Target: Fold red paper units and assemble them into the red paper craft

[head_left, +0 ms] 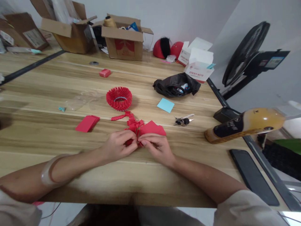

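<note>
My left hand (122,143) and my right hand (158,147) meet at the middle of the table, fingertips pinched together on a small piece of folded red paper (139,143). Much of that piece is hidden by the fingers. Just beyond them lies a loose pile of folded red paper pieces (132,123). A fan of flat red paper sheets (152,128) rests behind my right hand. Farther back stands a red bowl (119,98) built of many folded paper pieces. Left of my hands sits a stack of red paper (87,123).
A blue sticky note (166,105), keys (183,121) and a black bag (176,84) lie to the right. A drink bottle (242,125) and a phone (254,175) are near the right edge. Cardboard boxes (125,42) and a sticky-note box (198,72) stand behind. A fan (245,53) is beyond.
</note>
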Tool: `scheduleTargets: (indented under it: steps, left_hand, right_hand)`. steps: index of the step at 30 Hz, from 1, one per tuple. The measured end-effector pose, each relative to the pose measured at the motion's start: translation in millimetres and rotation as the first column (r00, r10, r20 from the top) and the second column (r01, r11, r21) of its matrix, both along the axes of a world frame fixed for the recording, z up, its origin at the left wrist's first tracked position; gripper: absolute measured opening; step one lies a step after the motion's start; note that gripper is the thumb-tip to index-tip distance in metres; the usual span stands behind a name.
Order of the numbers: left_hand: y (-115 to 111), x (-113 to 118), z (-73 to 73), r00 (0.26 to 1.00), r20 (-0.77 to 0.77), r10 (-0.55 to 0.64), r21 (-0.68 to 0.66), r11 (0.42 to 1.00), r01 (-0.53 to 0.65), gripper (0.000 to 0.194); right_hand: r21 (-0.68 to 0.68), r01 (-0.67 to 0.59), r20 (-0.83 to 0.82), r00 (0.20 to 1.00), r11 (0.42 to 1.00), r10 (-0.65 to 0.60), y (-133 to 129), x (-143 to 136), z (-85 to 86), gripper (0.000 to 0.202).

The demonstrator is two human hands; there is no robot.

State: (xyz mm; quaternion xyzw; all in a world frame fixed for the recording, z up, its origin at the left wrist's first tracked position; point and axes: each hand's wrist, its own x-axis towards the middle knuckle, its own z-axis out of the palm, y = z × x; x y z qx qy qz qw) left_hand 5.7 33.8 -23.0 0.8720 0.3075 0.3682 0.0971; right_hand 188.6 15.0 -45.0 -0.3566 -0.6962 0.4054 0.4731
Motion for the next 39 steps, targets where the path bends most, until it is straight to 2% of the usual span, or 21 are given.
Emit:
scheduleTargets:
  steps: [4, 10, 15, 20, 23, 29, 39]
  left_hand:
    - [0.7, -0.9, 0.2, 1.000, -0.008, -0.030, 0.000, 1.000, 0.030, 0.016]
    - [1.1, 0.5, 1.8, 0.997, 0.030, -0.071, 0.015, 0.997, 0.071, 0.012]
    - [0.0, 2.0, 2.6, 0.997, 0.070, -0.011, -0.009, 1.000, 0.011, 0.011]
    - [-0.6, 2.3, 5.6, 0.995, 0.092, 0.032, -0.165, 0.986, -0.017, 0.012]
    - [-1.0, 1.0, 5.3, 0.993, 0.117, 0.031, -0.238, 0.971, -0.002, 0.011]
    - [-1.7, 2.2, 3.3, 0.987, 0.141, 0.074, -0.284, 0.958, -0.031, 0.013]
    - [-0.3, 1.9, -0.8, 0.987, 0.133, 0.094, -0.389, 0.920, -0.035, 0.011]
  right_hand:
    - [-0.139, -0.049, -0.103, 0.994, 0.989, 0.035, 3.7, -0.8, -2.7, 0.014]
    - [-0.196, -0.051, -0.194, 0.981, 0.979, 0.013, 4.9, -3.2, -3.6, 0.007]
    - [-0.347, -0.092, -0.332, 0.943, 0.933, -0.030, 4.9, -5.8, -6.3, 0.018]
    - [-0.347, -0.050, -0.326, 0.943, 0.937, -0.071, 6.5, -5.8, -4.3, 0.014]
    - [-0.391, -0.035, -0.340, 0.934, 0.920, -0.109, 8.4, -4.4, -4.2, 0.016]
    - [-0.439, 0.029, -0.328, 0.925, 0.898, -0.190, 10.6, -3.3, -3.4, 0.019]
    - [-0.446, -0.004, -0.337, 0.927, 0.895, -0.163, 10.6, -3.9, -1.1, 0.022]
